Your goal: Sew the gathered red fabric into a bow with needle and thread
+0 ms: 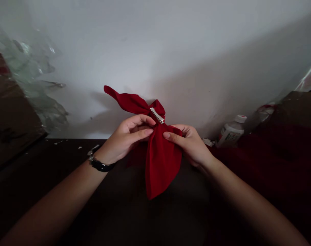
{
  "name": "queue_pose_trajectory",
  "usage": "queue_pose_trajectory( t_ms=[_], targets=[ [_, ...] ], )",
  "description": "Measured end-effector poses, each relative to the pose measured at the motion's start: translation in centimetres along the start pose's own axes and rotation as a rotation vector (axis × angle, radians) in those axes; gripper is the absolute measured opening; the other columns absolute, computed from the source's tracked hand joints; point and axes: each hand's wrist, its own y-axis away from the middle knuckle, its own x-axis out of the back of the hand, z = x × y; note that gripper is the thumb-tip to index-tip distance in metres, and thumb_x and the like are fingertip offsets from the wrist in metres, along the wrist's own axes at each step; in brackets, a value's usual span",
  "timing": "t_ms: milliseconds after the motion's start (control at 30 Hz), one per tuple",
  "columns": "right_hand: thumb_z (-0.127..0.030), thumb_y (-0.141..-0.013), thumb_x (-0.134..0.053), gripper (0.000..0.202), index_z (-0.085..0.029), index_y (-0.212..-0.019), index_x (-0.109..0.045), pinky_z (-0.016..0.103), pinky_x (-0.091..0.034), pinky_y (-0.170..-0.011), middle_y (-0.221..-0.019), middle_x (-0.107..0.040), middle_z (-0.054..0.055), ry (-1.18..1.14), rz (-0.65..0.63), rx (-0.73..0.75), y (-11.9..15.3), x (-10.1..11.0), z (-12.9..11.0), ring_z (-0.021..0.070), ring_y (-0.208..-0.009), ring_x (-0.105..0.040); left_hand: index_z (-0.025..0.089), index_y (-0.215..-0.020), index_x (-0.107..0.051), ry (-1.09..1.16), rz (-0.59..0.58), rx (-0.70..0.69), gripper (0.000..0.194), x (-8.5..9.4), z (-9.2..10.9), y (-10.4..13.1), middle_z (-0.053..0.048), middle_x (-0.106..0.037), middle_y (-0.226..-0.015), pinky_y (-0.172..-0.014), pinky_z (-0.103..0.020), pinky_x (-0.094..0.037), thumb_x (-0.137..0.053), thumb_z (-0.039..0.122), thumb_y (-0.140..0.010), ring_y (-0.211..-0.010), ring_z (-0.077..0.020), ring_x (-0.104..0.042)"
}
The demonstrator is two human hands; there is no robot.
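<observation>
Between my hands, above the dark table, is a red fabric hair bow with its back toward me. A silvery metal hair clip lies across its gathered middle. One long tail of the bow reaches up and left, and a wide one hangs down. My left hand pinches the bow at the left, just below the clip, thumb and fingers closed. My right hand grips the right edge of the hanging tail, thumb in front and the other fingers mostly hidden behind the cloth.
A pale wall rises behind the dark table. Clear plastic bags hang beside a cardboard box at the left. A white-capped bottle and a heap of dark red cloth are at the right. Small white scraps lie at the back left.
</observation>
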Motion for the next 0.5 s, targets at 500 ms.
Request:
queue_pose_trajectory(
  t_ms=[500],
  targets=[
    [-0.025,-0.071,-0.076,0.011,-0.018,-0.078,-0.073,0.024,-0.054,-0.07,-0.075,-0.074,0.002,-0.155,-0.109,-0.217,-0.5,0.6,-0.2,0.0117,-0.067,-0.067,0.021,-0.087,-0.066,-0.181,-0.065,-0.081,0.015,2.3,-0.5,-0.9,-0.001,-0.063,-0.088,-0.07,-0.023,-0.05,-0.068,0.012,-0.075,-0.076,-0.0114,-0.058]
  ],
)
